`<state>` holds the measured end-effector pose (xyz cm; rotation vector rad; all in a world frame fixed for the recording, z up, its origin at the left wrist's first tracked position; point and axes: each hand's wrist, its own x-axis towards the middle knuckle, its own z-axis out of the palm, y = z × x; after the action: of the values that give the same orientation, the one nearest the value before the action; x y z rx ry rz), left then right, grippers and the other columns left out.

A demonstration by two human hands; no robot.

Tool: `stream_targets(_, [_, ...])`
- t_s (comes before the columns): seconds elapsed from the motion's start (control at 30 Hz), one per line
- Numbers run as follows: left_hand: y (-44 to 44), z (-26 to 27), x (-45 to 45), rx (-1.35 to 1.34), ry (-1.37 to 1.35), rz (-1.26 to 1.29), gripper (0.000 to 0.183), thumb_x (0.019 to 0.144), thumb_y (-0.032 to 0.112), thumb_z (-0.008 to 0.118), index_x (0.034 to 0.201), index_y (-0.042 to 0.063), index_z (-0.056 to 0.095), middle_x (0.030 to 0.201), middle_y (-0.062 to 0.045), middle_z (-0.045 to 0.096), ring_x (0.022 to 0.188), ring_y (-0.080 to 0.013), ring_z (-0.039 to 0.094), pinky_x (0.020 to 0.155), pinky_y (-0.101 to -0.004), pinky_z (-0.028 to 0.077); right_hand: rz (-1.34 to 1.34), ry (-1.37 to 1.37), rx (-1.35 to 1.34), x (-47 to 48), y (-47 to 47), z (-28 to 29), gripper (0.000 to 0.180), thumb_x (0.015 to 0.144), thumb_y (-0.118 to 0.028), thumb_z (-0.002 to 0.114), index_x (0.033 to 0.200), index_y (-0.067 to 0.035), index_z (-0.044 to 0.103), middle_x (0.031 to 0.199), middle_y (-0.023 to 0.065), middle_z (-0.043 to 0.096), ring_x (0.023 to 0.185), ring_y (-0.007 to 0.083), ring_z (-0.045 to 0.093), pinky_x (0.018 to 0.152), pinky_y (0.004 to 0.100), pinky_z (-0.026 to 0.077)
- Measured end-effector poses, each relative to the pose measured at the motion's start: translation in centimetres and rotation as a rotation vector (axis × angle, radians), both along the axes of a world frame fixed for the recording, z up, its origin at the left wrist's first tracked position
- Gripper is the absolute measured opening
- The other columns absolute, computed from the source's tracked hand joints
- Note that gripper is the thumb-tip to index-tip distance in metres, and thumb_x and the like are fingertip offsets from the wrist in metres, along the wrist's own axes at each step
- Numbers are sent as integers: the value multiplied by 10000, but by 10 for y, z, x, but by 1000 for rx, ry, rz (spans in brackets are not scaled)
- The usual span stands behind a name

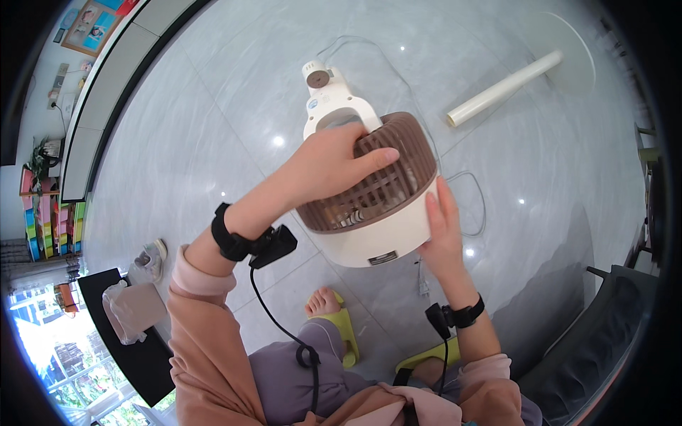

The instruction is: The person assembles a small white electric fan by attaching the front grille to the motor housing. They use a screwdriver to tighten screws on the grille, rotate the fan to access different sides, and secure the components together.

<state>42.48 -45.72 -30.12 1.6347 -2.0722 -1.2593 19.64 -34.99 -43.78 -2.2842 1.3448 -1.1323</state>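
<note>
An electric fan head point(375, 239) with a white housing and a brown slatted grille point(407, 144) is held tilted in front of my knees. My left hand point(330, 160) reaches across the grille, its thumb on the slats and its fingers curled out of sight near the white bracket point(319, 109). My right hand point(446, 229) grips the right side of the white rim, with part of its fingers hidden underneath. From the bracket's far end a grey power cord point(397, 58) loops to the right. Its plug point(423, 287) hangs or lies below the housing; I cannot tell which.
A white tube point(501, 90) joined to a round pale base point(573, 58) lies on the tiled floor at far right. A dark padded seat point(597, 325) is at lower right. On the left are a lined bin point(136, 309), sneakers point(152, 261) and a long cabinet point(114, 96).
</note>
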Motion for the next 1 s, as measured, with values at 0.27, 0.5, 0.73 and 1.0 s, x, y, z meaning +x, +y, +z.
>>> stream_targets(0.27, [-20,-28,40,22,313,-87,575,928,395,590,1363,39,470,1252,-95,575,1151,-193,535,989,-350,420,-80,-107,314,-39,-28,-5,863,704,-51,773,1437,-28,318,1453,212,363,1318,366,404,1059,417,383])
stream_targets(0.5, [-28,-76,55,34,370,120,573,862,422,663,1232,-1,552,1092,-89,628,1013,-152,582,884,-315,468,-436,-535,470,-17,-9,-40,650,781,-78,741,1321,4,388,1259,148,465,1194,279,484,997,387,429])
stream_targets(0.73, [-27,-79,16,-79,369,304,518,767,471,725,960,-4,649,818,-84,685,749,-142,655,683,-286,518,-245,-794,526,91,58,-29,703,814,-72,697,1349,4,248,1351,145,340,1243,245,410,1024,403,407])
stream_targets(1.0, [-19,-59,-14,-113,308,415,597,760,556,709,894,-23,656,741,-98,679,681,-158,654,631,-290,519,-516,-1142,381,128,46,-19,627,805,23,680,1281,-33,275,1417,129,272,1277,235,371,1047,402,379])
